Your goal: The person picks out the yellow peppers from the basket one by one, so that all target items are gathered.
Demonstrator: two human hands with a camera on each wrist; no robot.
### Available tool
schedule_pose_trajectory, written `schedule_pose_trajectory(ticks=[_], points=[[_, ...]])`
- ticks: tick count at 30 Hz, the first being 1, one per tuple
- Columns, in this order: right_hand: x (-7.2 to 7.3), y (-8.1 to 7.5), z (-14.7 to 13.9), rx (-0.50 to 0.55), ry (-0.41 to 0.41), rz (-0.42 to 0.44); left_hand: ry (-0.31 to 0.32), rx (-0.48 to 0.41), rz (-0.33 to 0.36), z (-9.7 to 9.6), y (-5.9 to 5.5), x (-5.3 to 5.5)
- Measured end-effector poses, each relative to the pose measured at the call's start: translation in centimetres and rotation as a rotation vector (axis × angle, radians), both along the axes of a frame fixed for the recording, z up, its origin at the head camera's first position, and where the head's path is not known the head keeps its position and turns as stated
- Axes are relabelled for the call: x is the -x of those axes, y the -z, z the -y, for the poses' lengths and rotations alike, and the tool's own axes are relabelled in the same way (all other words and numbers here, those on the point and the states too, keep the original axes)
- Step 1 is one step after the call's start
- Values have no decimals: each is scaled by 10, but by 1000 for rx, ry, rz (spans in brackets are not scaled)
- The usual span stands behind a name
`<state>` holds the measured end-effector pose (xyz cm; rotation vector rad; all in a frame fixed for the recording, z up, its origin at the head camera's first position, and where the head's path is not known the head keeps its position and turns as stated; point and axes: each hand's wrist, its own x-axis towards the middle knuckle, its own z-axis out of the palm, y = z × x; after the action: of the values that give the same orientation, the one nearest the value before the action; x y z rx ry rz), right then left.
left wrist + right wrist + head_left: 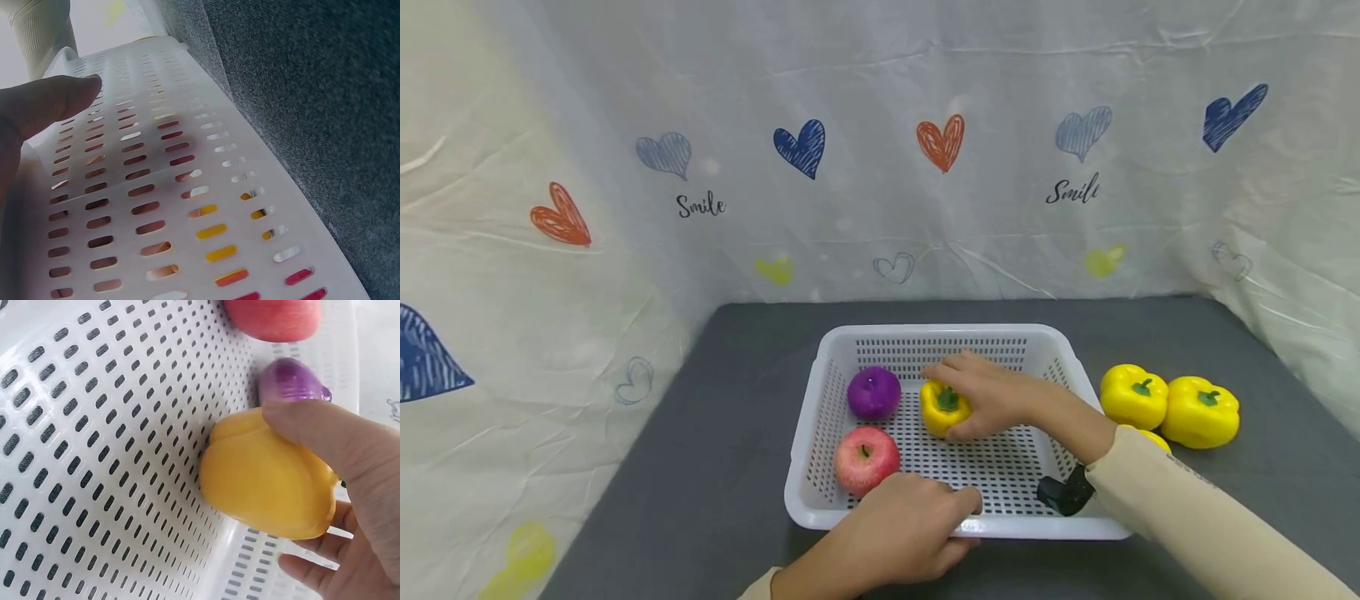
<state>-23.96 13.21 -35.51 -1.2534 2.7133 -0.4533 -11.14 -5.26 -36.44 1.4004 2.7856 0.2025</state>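
Note:
A white perforated basket stands on the dark table. Inside it, my right hand grips a yellow bell pepper with a green stem; in the right wrist view the thumb lies across the pepper and the fingers reach round its far side. My left hand holds the basket's near rim, thumb above and fingers below. To the left in the basket sit a purple round vegetable and, nearer me, a red apple. The left wrist view shows the basket's slotted wall beside the left thumb.
Two yellow bell peppers lie on the table right of the basket, with another yellow one partly hidden by the right sleeve. A black wrist device hangs below the right forearm. A heart-printed curtain encloses the table.

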Motion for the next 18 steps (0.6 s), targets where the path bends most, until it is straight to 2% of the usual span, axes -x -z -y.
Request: schedule_pose_trajectory(ticks=[8,15,18], points=[[0,2,1,-24,4,153,2,0,31,0,0,1],[1,1,2,-39,1,161,-2,-4,65,0,0,2],[0,0,3,-45,0,160,1,-4,51,0,0,2]])
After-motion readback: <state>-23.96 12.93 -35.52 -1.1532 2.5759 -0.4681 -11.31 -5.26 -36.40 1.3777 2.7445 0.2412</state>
